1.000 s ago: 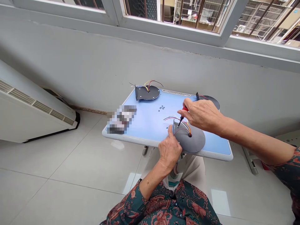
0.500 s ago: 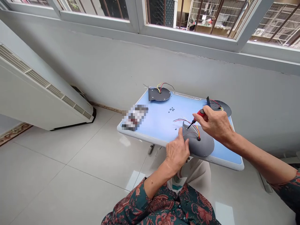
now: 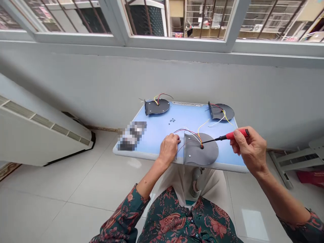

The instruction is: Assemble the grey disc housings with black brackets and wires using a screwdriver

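Observation:
My right hand (image 3: 250, 146) holds a red-handled screwdriver (image 3: 236, 134), its dark shaft pointing left over the nearest grey rounded plate (image 3: 194, 157). Coloured wires (image 3: 199, 138) rise from a hole in that plate, close to the screwdriver's tip. Just left of the plate, my left hand (image 3: 169, 146) rests at the tabletop with its fingers pressed together; what they pinch, if anything, is too small to make out. Small dark screws (image 3: 172, 120) lie in a cluster beyond it on the blue table (image 3: 157, 135).
Two more dark plates with wires lie at the table's back left (image 3: 162, 106) and back right (image 3: 225, 111). A pixelated patch (image 3: 131, 135) covers something at the left end. A wall and window stand behind; a white appliance (image 3: 45, 118) is at far left.
My left hand has let go of the plate's edge and moved left of it. The screwdriver has come off the plate's screw and swung right, now lying nearly level. The whole view has shifted.

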`<state>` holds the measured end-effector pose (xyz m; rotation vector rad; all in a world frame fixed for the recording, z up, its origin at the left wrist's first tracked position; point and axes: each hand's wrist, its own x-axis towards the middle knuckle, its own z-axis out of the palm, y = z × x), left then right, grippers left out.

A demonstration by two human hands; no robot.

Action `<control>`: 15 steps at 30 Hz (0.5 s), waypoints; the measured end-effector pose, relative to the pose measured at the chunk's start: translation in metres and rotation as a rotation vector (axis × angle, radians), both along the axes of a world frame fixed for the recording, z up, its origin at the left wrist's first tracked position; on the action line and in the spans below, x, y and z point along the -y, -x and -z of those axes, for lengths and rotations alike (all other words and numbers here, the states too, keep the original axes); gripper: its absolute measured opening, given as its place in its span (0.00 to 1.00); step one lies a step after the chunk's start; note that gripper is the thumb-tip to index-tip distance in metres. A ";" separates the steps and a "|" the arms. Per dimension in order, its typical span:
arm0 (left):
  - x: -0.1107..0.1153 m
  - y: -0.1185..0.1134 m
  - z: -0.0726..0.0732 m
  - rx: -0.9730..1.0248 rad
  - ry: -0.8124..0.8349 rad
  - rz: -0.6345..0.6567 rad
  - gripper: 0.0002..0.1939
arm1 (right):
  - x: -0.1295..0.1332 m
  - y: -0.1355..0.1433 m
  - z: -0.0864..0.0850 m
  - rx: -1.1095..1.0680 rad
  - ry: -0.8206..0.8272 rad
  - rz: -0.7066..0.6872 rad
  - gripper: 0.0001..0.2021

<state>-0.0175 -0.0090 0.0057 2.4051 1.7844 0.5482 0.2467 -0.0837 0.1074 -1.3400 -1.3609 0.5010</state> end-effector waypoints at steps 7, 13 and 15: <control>-0.004 0.007 -0.002 -0.147 -0.004 0.059 0.08 | 0.025 -0.037 0.030 -0.225 0.043 0.056 0.14; 0.003 0.004 -0.018 -0.405 0.048 0.033 0.14 | 0.033 -0.045 0.039 -0.342 0.027 0.078 0.13; 0.004 0.005 -0.019 -0.451 0.054 0.041 0.15 | 0.029 -0.048 0.043 -0.392 0.004 0.117 0.12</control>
